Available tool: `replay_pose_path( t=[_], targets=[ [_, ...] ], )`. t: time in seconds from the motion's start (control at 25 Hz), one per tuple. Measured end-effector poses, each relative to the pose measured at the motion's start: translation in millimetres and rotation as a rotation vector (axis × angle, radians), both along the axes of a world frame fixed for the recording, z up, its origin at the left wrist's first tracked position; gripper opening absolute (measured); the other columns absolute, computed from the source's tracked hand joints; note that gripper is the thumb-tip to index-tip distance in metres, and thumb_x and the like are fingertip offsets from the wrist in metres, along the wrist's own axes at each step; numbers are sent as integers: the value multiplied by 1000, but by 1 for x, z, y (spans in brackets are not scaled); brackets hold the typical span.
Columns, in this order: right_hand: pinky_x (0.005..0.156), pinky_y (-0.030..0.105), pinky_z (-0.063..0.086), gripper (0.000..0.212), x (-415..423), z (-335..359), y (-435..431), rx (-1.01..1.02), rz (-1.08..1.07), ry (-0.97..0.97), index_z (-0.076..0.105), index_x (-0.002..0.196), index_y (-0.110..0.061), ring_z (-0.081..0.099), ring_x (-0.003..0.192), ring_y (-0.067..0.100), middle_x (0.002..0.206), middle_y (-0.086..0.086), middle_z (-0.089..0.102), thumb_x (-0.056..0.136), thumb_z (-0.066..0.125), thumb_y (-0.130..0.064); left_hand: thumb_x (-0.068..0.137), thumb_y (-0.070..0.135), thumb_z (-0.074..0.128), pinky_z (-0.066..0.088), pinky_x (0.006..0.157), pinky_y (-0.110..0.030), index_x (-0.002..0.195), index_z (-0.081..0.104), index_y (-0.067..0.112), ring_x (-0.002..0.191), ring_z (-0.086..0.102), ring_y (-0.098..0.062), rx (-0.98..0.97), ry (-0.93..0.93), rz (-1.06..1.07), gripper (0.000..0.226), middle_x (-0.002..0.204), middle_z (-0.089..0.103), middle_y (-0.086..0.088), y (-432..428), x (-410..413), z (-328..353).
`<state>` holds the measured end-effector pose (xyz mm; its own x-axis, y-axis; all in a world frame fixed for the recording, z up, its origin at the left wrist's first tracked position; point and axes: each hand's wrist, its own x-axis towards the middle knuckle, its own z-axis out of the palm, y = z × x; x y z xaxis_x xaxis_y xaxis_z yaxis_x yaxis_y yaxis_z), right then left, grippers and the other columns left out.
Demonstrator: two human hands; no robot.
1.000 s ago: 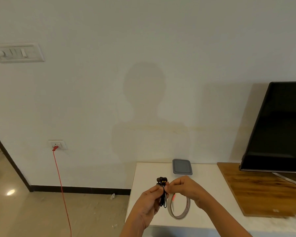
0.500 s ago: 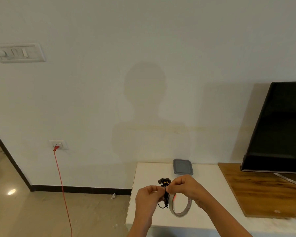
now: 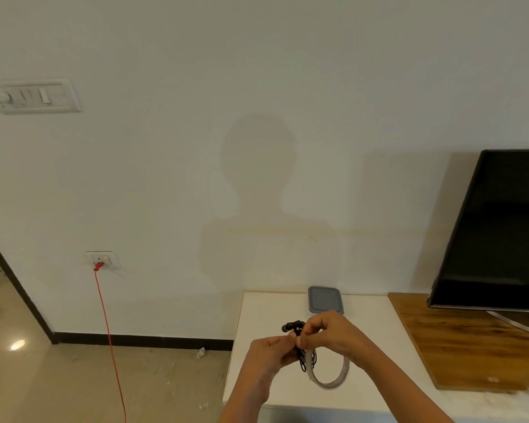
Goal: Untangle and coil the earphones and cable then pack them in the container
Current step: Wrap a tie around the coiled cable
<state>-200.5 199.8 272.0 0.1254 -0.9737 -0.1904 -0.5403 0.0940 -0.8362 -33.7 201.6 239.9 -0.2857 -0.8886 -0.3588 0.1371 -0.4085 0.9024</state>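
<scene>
Here both hands meet above the white tabletop (image 3: pixel 266 315), nearer its front-left corner. The left hand (image 3: pixel 271 355) and right hand (image 3: pixel 333 337) pinch the black earphones (image 3: pixel 297 329), whose loops hang before a pale ring (image 3: pixel 330 384). Open surface runs to the left edge, and a grey lid (image 3: pixel 326 300) sits at the back edge. Since a second ago, the left hand has rolled knuckles-up.

Both hands pinching black earphones (image 3: pixel 298 340) above white table (image 3: pixel 266 312), left hand (image 3: pixel 271 357), right hand (image 3: pixel 330 334), grey lid (image 3: pixel 325 300) behind, TV (image 3: pixel 498 230) right.
</scene>
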Motion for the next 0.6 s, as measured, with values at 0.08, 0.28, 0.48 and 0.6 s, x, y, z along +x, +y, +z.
replay_pose_path(
  t=[0.08,0.28,0.48,0.6],
  targets=[
    [66,11,47,12,-2,0,-2,15,16,16,74,64,-28,68,79,9,79,-1,74,75,77,-25,93,12,59,57,70,-22,88,75,-5,87,73,-30,52,97,-25,25,94,74,-23,0,2,-1],
    [89,38,53,31,-5,-3,-6,113,9,45,73,74,1,65,78,22,81,14,72,72,80,-29,89,-2,60,58,58,-23,87,70,-11,74,74,-29,154,107,12,13,88,74,-25,4,-1,2],
    [99,49,45,45,-3,-10,-7,161,29,63,71,87,10,56,81,21,94,28,68,74,79,-33,86,-10,59,57,50,-25,75,63,-11,46,68,-23,227,17,126,12,69,69,-21,-1,-12,1],
    [95,45,48,46,-3,-15,-11,192,62,102,71,94,8,55,83,19,98,29,68,76,76,-34,86,-11,57,59,58,-30,70,61,-7,43,66,-21,201,-68,163,17,65,67,-17,-3,-16,-9]
  ],
)
